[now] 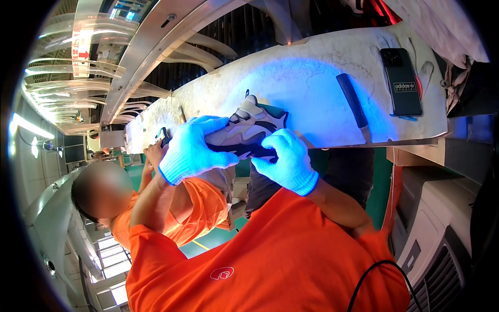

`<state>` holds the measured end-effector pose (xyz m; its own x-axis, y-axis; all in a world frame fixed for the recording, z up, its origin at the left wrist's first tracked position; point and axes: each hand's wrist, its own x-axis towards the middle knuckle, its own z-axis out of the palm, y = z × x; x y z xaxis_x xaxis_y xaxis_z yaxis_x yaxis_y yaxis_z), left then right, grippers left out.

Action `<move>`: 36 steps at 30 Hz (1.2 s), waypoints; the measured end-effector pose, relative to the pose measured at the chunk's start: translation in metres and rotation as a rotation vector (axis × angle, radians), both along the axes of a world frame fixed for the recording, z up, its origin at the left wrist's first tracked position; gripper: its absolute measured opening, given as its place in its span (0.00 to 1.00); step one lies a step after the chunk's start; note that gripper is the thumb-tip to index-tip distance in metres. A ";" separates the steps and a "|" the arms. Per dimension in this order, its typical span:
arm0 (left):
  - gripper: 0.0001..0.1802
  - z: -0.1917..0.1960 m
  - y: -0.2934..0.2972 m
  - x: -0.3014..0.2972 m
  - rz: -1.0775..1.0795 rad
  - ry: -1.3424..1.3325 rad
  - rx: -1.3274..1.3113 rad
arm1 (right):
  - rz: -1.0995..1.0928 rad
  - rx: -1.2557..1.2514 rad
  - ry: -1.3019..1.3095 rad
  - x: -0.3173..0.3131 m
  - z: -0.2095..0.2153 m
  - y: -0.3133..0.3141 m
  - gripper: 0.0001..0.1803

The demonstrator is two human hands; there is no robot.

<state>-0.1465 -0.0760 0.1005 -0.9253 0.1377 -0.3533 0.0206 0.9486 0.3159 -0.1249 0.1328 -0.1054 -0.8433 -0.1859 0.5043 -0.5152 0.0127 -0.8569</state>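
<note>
A grey and black sports shoe point(244, 127) is held on its side between my two gloved hands, above the near edge of the workbench. My left hand point(195, 148), in a knitted glove lit blue, wraps round the toe end with its thumb along the sole. At the heel end, the fingers of my right hand point(286, 161), also gloved, are curled and pinch the dark sole edge. Blue light falls over the gloves, the shoe and the bench top around them.
The pale, stained workbench point(312, 67) runs across the view. On its right lie a dark-handled tool point(352, 101) and a dark phone point(402, 86). A co-worker in an orange shirt point(200, 210) stands at my left. Curved clear strips point(78, 67) hang at upper left.
</note>
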 end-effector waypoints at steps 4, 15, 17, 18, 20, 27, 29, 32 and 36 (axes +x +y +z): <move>0.50 -0.005 -0.007 0.001 0.023 -0.013 0.054 | 0.057 0.014 -0.171 -0.005 0.009 0.003 0.42; 0.26 -0.079 -0.072 0.038 0.817 0.041 1.096 | 0.142 0.215 -0.239 -0.013 0.032 -0.007 0.58; 0.24 -0.105 -0.085 0.046 1.022 0.075 1.153 | 0.158 0.263 -0.213 -0.014 0.035 -0.012 0.58; 0.20 -0.108 -0.082 0.041 1.132 0.109 1.188 | 0.164 0.291 -0.201 -0.015 0.035 -0.013 0.58; 0.22 -0.113 -0.083 0.038 1.148 0.207 1.280 | 0.168 0.298 -0.109 -0.020 0.037 -0.016 0.57; 0.36 -0.150 -0.075 0.078 1.135 0.428 1.586 | 0.176 0.471 0.104 0.003 0.026 -0.019 0.51; 0.37 -0.161 -0.080 0.089 1.077 0.417 1.673 | 0.177 0.484 0.171 0.006 0.024 -0.021 0.50; 0.37 -0.166 -0.077 0.096 1.039 0.488 1.652 | 0.166 0.501 0.261 0.009 0.025 -0.023 0.48; 0.32 -0.178 -0.075 0.100 0.861 0.584 1.798 | 0.154 0.542 0.309 0.019 0.022 -0.022 0.45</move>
<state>-0.0467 -0.1513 -0.0777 -0.8559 -0.5141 -0.0567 0.2574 -0.5184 0.8155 -0.1056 0.1104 -0.0836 -0.6175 -0.5898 0.5204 -0.7679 0.3086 -0.5614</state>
